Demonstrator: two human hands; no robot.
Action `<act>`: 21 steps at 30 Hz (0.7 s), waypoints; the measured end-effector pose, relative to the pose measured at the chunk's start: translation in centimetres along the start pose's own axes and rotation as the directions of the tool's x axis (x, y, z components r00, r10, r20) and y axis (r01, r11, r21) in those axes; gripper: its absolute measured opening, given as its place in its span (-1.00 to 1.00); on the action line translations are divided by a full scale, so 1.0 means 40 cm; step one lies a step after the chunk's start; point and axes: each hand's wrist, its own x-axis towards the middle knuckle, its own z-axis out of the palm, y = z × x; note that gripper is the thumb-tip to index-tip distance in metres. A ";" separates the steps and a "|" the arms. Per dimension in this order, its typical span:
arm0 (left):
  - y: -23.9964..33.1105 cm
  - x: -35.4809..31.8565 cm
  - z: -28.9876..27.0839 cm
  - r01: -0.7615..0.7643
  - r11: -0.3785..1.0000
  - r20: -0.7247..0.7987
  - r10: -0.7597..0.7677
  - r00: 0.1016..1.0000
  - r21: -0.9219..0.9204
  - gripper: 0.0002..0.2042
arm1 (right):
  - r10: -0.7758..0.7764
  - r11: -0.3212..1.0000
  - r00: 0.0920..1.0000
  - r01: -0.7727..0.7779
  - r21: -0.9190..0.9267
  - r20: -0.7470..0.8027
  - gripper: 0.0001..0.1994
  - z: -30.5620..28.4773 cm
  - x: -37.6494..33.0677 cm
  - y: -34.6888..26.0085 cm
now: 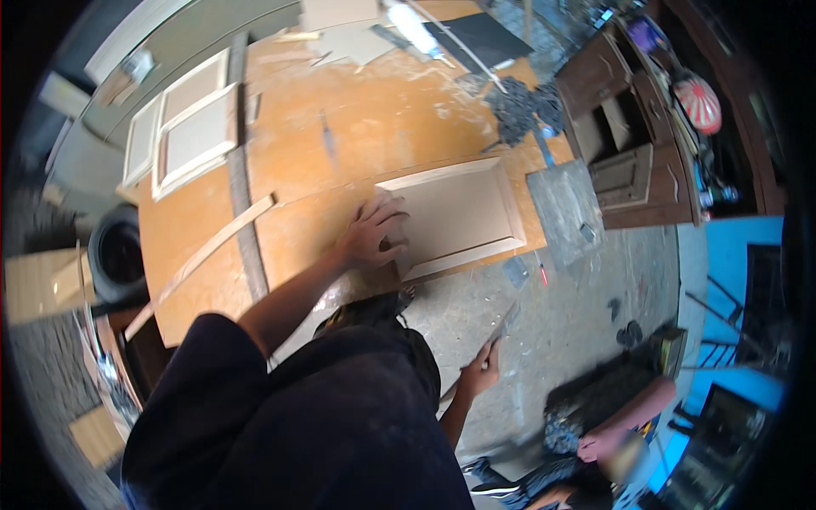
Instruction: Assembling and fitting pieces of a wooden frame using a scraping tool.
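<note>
A framed panel, brown-grey in the middle with a pale wooden border, lies at the near edge of the orange worktable. My left hand rests over the panel's left end, fingers spread and slightly bent. Motion blur softens the fingers and the border beneath them. Low on my right side, away from the table, my right hand is closed around a thin, flat-bladed tool. Its blade points up and away from me; its exact kind is not clear.
More framed panels lie at the table's left, near a long wood strip. A white bottle and crumpled dark cloth sit at the far side. A brown cabinet stands right. Another person is at lower right.
</note>
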 end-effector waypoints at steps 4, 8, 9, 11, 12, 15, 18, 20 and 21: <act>-0.064 -0.041 -0.050 -0.337 0.940 0.128 0.328 0.936 0.059 -0.50 | 0.304 0.940 0.948 -0.283 -0.190 0.090 -0.58 -0.134 -0.073 0.044; -0.044 0.000 -0.035 -0.410 0.905 0.052 0.407 0.912 0.109 -0.52 | 0.181 0.957 0.983 -0.180 -0.227 -0.016 -0.57 -0.180 -0.050 0.177; -0.028 -0.010 -0.021 -0.423 0.901 0.055 0.420 0.906 0.096 -0.52 | -0.015 0.978 0.998 0.003 -0.207 -0.057 -0.57 -0.176 -0.042 0.207; -0.012 -0.019 0.010 -0.288 0.948 0.015 0.289 0.957 0.136 -0.51 | 0.125 0.987 0.992 -0.121 -0.109 0.030 -0.60 -0.131 0.003 0.041; 0.020 -0.008 0.042 -0.321 0.938 0.003 0.323 0.946 0.129 -0.51 | 0.129 0.990 0.990 -0.125 -0.068 0.061 -0.60 -0.110 0.022 -0.011; 0.106 -0.001 0.135 -0.218 0.973 -0.192 0.229 0.954 0.078 -0.48 | -0.048 0.999 0.990 0.048 0.002 0.134 -0.61 -0.029 0.089 -0.002; 0.176 0.010 0.185 -0.120 0.984 -0.041 0.115 0.992 -0.134 -0.50 | -0.251 0.966 0.953 0.236 0.105 0.168 -0.63 0.051 0.100 -0.088; 0.163 0.034 0.175 -0.195 0.970 0.022 0.200 0.979 -0.145 -0.52 | -0.450 0.889 0.881 0.427 0.163 0.145 -0.64 0.121 0.096 -0.088; 0.145 0.038 0.167 -0.248 0.957 0.071 0.261 0.963 -0.150 -0.53 | -0.426 0.899 0.882 0.386 0.209 0.201 -0.64 0.128 0.080 -0.132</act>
